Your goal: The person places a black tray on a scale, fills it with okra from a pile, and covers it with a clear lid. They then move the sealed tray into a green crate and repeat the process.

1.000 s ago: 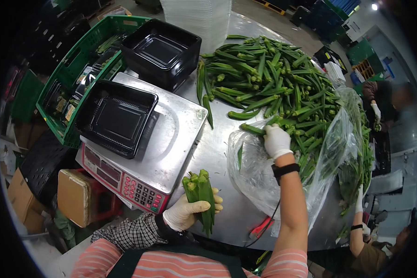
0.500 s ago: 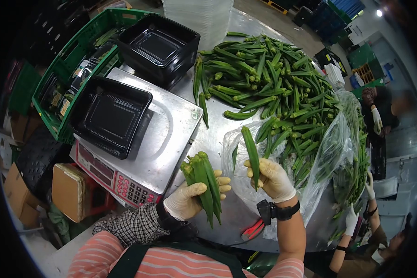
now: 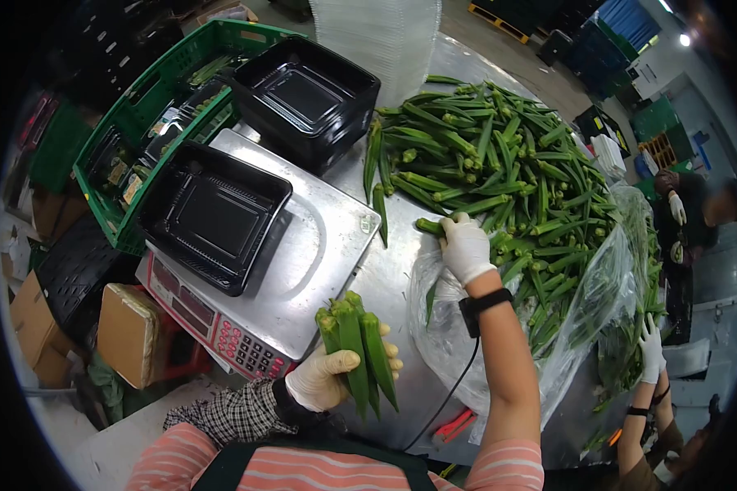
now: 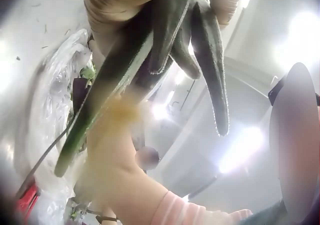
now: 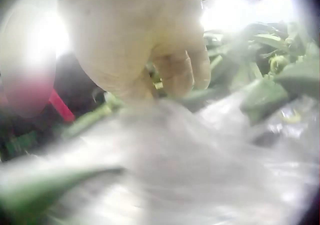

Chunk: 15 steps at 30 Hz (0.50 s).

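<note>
In the head view my gloved left hand (image 3: 323, 378) grips a small bunch of okra (image 3: 350, 340), stem ends up, low in front of my body. The pods' pointed tips (image 4: 220, 120) stick out below the fingers in the left wrist view. At the near edge of a big okra pile (image 3: 499, 155), my gloved right hand (image 3: 467, 250) pinches a single okra pod (image 3: 427, 225), whose end shows left of the fingers. In the right wrist view the curled fingertips (image 5: 177, 80) are down among pods, just over a blurred clear plastic bag (image 5: 165, 135).
A black tray (image 3: 213, 209) sits on the scale (image 3: 319, 221); stacked black trays (image 3: 303, 90) stand behind it. A green crate (image 3: 110, 204) with packed trays is at left. The clear bag (image 3: 442, 327), red-handled tool (image 3: 454, 427) and another person's gloved hand (image 3: 651, 352) are to the right.
My right hand carried one okra pod to the left hand, then returned to the pile and took hold of another. The left hand's bunch shows an added pod on its right side.
</note>
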Each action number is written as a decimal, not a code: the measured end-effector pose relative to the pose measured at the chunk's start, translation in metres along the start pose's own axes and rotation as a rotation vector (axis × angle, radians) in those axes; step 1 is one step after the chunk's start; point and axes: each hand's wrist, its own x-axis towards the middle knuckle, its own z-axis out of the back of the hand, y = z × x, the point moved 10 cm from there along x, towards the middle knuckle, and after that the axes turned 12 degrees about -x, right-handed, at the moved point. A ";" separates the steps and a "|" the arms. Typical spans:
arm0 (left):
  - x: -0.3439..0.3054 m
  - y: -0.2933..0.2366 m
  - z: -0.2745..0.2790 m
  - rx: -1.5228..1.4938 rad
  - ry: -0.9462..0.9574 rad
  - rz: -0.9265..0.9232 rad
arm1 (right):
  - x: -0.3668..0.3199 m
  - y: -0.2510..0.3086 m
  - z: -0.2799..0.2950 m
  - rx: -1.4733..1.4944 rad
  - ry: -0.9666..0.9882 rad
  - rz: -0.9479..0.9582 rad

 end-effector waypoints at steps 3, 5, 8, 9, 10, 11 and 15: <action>-0.008 -0.002 -0.001 0.002 0.029 0.013 | 0.002 -0.007 0.003 -0.126 -0.174 0.064; -0.012 -0.006 -0.001 0.000 0.024 0.009 | -0.009 -0.031 0.008 0.710 -0.038 -0.213; -0.013 -0.004 -0.011 0.000 0.064 0.027 | -0.041 0.004 0.037 1.697 0.365 -0.306; -0.015 -0.002 -0.015 0.000 0.080 0.038 | -0.050 0.014 0.045 1.813 0.388 -0.271; -0.017 -0.002 -0.018 -0.001 0.093 0.050 | -0.057 0.024 0.053 1.859 0.403 -0.244; -0.020 -0.001 -0.021 -0.021 0.100 0.069 | -0.063 0.034 0.061 1.907 0.419 -0.217; -0.040 -0.013 -0.034 -0.048 0.150 0.078 | -0.075 0.063 0.075 1.947 0.411 -0.217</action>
